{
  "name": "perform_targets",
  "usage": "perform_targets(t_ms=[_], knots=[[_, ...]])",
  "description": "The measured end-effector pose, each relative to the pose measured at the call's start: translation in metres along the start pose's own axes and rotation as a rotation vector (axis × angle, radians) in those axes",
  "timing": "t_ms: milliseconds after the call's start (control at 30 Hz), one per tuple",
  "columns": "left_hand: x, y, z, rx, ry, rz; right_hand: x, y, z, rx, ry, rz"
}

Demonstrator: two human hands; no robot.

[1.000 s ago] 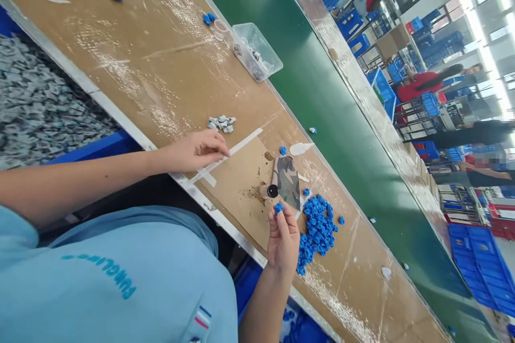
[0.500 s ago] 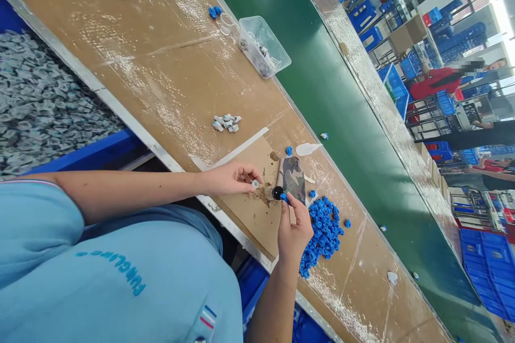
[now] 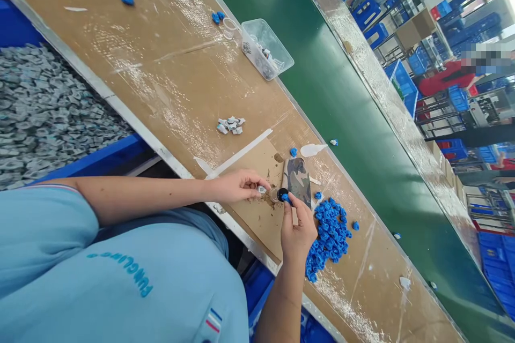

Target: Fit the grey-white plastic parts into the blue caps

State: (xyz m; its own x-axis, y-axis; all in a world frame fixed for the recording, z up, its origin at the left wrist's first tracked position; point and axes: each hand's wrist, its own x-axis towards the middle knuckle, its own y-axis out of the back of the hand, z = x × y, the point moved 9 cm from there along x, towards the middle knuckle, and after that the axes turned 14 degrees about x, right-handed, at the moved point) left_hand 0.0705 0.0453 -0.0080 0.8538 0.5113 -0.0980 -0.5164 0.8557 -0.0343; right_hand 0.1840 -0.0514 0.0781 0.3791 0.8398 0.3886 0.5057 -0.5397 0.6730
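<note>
Hands, since a second ago: left hand has come across from the white tape strip to the jar; right hand has brought its blue piece up to the jar's black top.
Left grip: thumb and fingertips close around a small white-grey piece, at the jar's 9 o'clock.
Right grip: thumb and finger pinch the blue piece, at the jar's 3 o'clock.
Blue piece, axis: partly hidden by fingers; it seems to run from 10 to 4 o'clock.
Jar, axis: lies along 9 to 3 o'clock as seen, black top towards 3; cannot tell whether it stands upright.
Around the jar: camouflage-patterned pad at 2 o'clock; blue heap at 4; white-grey cluster at 11; clear box at 12, all on the brown surface.
</note>
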Motion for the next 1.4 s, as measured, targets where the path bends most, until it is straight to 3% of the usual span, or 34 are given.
perform_targets(t_ms=[200,367,567,800,933,1200,1400], knots=[[-0.001,0.001,-0.002,-0.042,0.000,0.031,-0.011,0.006,0.006,0.181,-0.183,0.083],[-0.003,-0.002,0.004,0.020,-0.010,-0.028,-0.018,-0.014,-0.007,0.330,-0.252,-0.023],[-0.002,-0.010,-0.004,-0.050,-0.028,-0.061,-0.015,-0.023,-0.015,0.315,-0.198,-0.091],[-0.006,-0.016,0.001,-0.100,0.000,-0.155,-0.019,-0.026,0.000,0.426,-0.327,-0.170],[-0.004,-0.019,0.001,-0.224,0.048,-0.176,-0.026,-0.027,0.008,0.481,-0.401,-0.121],[-0.006,-0.018,-0.006,-0.249,0.092,-0.126,-0.046,-0.033,0.015,0.539,-0.472,0.056],[-0.005,-0.022,-0.012,-0.265,0.149,-0.181,-0.048,-0.033,0.015,0.589,-0.484,0.035]])
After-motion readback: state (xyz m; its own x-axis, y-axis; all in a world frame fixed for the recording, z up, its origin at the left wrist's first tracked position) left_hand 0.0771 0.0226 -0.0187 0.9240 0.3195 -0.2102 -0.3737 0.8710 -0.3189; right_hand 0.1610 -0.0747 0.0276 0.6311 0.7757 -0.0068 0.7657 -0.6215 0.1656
